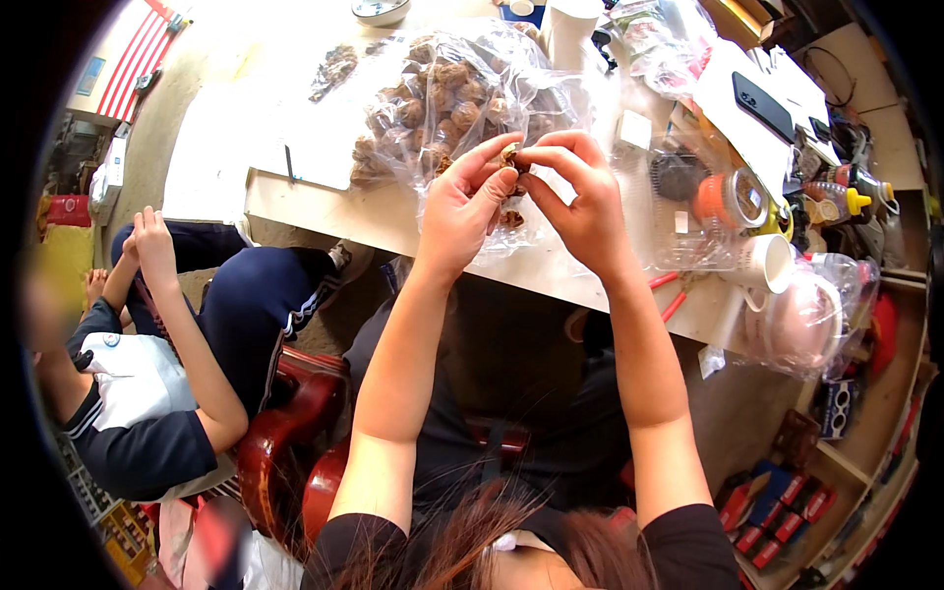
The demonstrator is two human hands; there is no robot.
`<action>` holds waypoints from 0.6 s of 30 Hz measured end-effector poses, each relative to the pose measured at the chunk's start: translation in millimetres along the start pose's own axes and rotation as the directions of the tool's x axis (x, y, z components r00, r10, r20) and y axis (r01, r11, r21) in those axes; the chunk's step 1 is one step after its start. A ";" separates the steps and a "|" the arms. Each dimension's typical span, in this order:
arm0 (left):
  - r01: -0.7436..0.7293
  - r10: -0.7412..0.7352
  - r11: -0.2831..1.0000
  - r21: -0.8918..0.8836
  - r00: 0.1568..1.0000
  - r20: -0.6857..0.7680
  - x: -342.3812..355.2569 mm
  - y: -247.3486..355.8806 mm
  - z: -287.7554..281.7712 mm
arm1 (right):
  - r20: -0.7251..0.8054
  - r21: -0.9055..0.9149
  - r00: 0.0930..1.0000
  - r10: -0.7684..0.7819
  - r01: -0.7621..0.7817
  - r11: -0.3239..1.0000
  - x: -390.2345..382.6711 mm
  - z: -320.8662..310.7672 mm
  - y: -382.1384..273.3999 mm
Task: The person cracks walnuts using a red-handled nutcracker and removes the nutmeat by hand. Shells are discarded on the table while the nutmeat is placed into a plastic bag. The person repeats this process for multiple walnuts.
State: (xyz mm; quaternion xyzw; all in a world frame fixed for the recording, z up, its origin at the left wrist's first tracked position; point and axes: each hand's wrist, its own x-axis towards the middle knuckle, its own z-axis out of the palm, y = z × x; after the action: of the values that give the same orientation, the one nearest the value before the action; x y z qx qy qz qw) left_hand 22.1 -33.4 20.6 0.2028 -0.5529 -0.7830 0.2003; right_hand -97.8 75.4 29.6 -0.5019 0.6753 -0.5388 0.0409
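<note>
From where I stand, taking the two hands as the middle of a clock dial, the person holds a small brown piece (509,154) over the near part of the pale table (364,211). The left hand (460,211) has its thumb and forefinger clamped on it. The right hand (580,197) brings thumb and forefinger up against its other side; whether they grip or only touch, I cannot tell. Another brown bit (511,218) shows just below the fingertips, and I can't make out whether it is held or lying.

At eleven o'clock, close by, sits a clear plastic bag (393,133) full of round, wrinkled brown lumps (452,103). Dark fragments (334,71) lie in a heap at ten. A small white box (633,130) stands at two, and a black phone (763,106) rests farther out that way. Red handles (674,307) show at four, with a white mug (765,264) between three and four. Another person (143,369) sits at eight, hands raised together.
</note>
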 end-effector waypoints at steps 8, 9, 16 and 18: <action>-0.007 -0.005 0.994 0.111 0.995 0.105 -4.9 -1.7 -8.0 | 0.246 0.140 0.966 0.079 -0.116 0.983 -0.1 -12.3 5.8; -0.022 0.008 0.992 0.123 0.993 0.114 -5.1 0.1 -6.3 | 0.250 0.154 0.962 0.104 -0.146 0.977 -1.0 -12.7 5.0; -0.134 0.122 0.974 0.180 0.989 0.078 -3.4 -2.7 -5.2 | 0.160 0.140 0.977 0.139 -0.162 0.977 -1.2 -7.1 -0.3; -0.136 0.132 0.975 0.175 0.991 0.031 -2.1 -1.6 -5.4 | 0.091 0.078 0.992 0.091 -0.098 0.992 -1.5 -2.7 -4.2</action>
State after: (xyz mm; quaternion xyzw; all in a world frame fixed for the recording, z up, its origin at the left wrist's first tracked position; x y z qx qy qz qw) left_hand 26.6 -36.0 17.6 0.1744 -0.6347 -0.7174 0.2283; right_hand -95.9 78.7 33.2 -0.4903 0.6730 -0.5414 0.1163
